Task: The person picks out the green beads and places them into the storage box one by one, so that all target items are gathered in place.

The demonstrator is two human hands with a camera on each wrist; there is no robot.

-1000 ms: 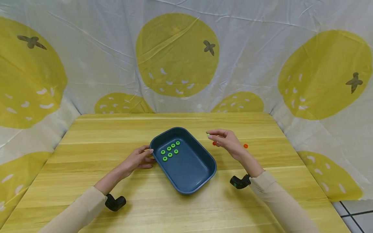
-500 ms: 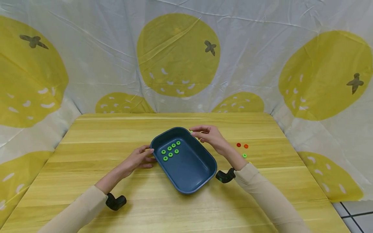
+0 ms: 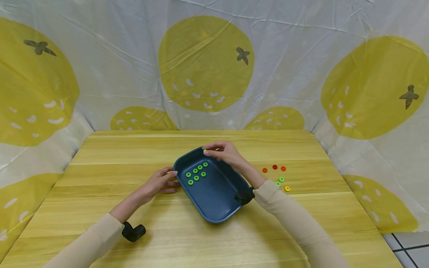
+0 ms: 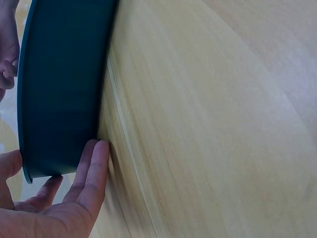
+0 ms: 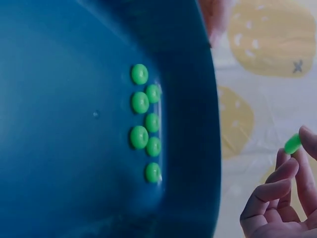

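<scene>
Blue tray (image 3: 214, 199) — left hand (image 3: 159, 185) holding, right fingers (image 3: 216, 144) pinching green ring (image 3: 205, 151)

Curtained booth (image 3: 285, 74), fruit-print cloth (image 3: 206, 63), wood-grain table (image 3: 181, 245)

Head camera looks forward and down from high across wooden tabletop (image 3: 117, 154) to fruit-print cloth (image 3: 285, 74); left-wrist low, close on outside of dark-blue tray (image 4: 64, 89); right-wrist close over its inside, sharing green rings (image 5: 152, 123) with head.

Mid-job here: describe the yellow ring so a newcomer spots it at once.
On the wooden table, find the dark blue, rectangular, plastic-looking tray. To its right, beside the beige right sleeve, lie small loose rings. The small yellow ring is the only yellow one among red, orange and green neighbours.
</scene>
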